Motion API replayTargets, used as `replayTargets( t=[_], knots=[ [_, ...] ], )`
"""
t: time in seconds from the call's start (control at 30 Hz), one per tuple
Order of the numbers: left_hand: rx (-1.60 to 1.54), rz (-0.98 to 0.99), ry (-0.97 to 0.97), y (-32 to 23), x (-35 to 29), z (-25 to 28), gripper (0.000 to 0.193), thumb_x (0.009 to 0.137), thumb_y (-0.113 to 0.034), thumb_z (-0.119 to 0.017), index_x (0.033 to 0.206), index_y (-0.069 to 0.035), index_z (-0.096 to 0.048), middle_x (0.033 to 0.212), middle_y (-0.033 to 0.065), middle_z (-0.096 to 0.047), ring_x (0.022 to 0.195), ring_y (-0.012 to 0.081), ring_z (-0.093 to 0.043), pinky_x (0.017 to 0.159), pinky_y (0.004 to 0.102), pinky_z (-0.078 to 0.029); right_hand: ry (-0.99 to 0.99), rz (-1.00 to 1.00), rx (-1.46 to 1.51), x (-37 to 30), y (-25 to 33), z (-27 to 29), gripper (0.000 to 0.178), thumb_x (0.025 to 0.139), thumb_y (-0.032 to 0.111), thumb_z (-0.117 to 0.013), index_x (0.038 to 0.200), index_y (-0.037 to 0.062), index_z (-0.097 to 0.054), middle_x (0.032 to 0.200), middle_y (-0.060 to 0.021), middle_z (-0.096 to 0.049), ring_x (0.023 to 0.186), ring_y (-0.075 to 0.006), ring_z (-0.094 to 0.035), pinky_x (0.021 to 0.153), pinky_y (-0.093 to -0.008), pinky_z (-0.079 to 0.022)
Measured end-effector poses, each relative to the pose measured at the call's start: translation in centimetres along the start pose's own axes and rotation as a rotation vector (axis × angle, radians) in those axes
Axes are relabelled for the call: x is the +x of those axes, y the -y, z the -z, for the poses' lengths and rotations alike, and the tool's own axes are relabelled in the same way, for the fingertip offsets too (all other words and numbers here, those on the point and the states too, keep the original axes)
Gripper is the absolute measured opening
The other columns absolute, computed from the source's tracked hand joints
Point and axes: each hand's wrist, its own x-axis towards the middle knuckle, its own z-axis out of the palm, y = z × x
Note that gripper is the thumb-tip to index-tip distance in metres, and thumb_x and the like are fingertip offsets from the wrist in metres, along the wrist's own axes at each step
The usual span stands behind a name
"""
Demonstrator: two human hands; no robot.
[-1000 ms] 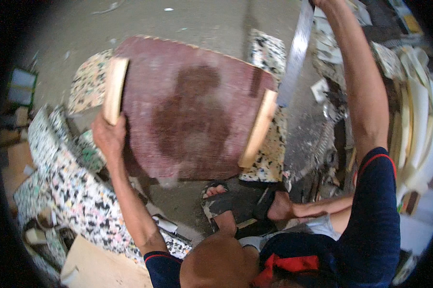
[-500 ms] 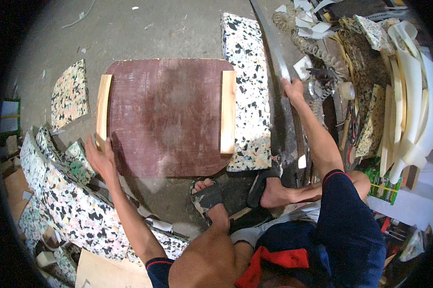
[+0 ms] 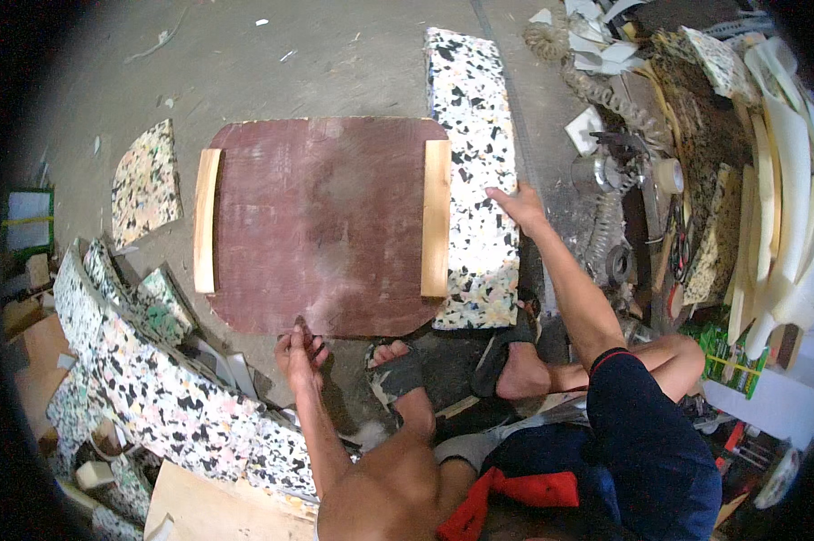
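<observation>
Since the earlier frames, the left hand (image 3: pixel 303 359) has left the lower end of the left wood strip (image 3: pixel 206 221) and is now at the near edge of the maroon board (image 3: pixel 326 243), fingers partly curled; can't tell if they pinch it. The right hand (image 3: pixel 526 209) has gone from the metal straightedge to the speckled foam slab (image 3: pixel 479 180), thumb spread on top, fingers at the outer edge, grip unclear. Board stays flat, ahead of the left hand and left of the right one; the right wood strip (image 3: pixel 436 216) lies along its side by the slab. Surface is a grey, scuffed floor (image 3: pixel 335 72) with scraps. Well left of the left hand: long speckled foam (image 3: pixel 172 388); farther ahead, a smaller foam piece (image 3: pixel 147 180). Pale wood sheet (image 3: pixel 226 505) behind it, to the left. Right of the right hand: coiled hose (image 3: pixel 641 117), tape roll (image 3: pixel 668 176), then stacked white foam strips (image 3: pixel 795 180). Sandalled foot (image 3: pixel 398 374) between the hands.
</observation>
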Motion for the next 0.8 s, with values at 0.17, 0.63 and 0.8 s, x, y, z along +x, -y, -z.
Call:
replayTargets(
  t=[0.17, 0.63, 0.8],
  knots=[
    [-0.16, 0.037, 0.015, -0.2, 0.1, -1.5, 0.042, 0.09, -0.031, -0.08, 0.107, -0.004, -0.053, 0.085, 0.007, -0.06, 0.065, 0.0195, -0.064, 0.049, 0.0335, -0.059, 0.031, 0.077, 0.129, -2.6, 3.3, 3.4, 0.061, 0.081, 0.034, -0.087, 0.125, -0.0023, -0.065, 0.118, -0.0188, -0.072, 0.106, -0.0259, -0.069, 0.095, -0.0398, -0.053],
    [-0.197, -0.014, 0.215, -4.5, 0.8, -5.2, 0.051, 0.095, -0.055, -0.066, 0.105, -0.005, -0.063, 0.086, 0.0038, -0.061, 0.072, 0.0163, -0.063, 0.062, 0.0323, -0.059, 0.072, 0.421, 0.584, -14.9, 16.5, 3.2, 0.045, 0.093, 0.029, -0.075, 0.124, -0.0001, -0.064, 0.112, -0.0104, -0.072, 0.096, -0.0178, -0.067, 0.09, -0.0329, -0.052],
    [-0.259, 0.101, 0.585, -8.2, -0.9, -0.6, 0.077, 0.102, -0.067, -0.041, 0.127, 0.003, -0.061, 0.117, 0.0174, -0.071, 0.095, 0.023, -0.071, 0.087, 0.0372, -0.058, 0.374, 0.402, 0.853, -15.1, 15.2, -14.2, 0.043, 0.096, 0.032, -0.074, 0.121, -0.0016, -0.064, 0.111, -0.0088, -0.071, 0.098, -0.0176, -0.066, 0.089, -0.034, -0.053]
  ],
)
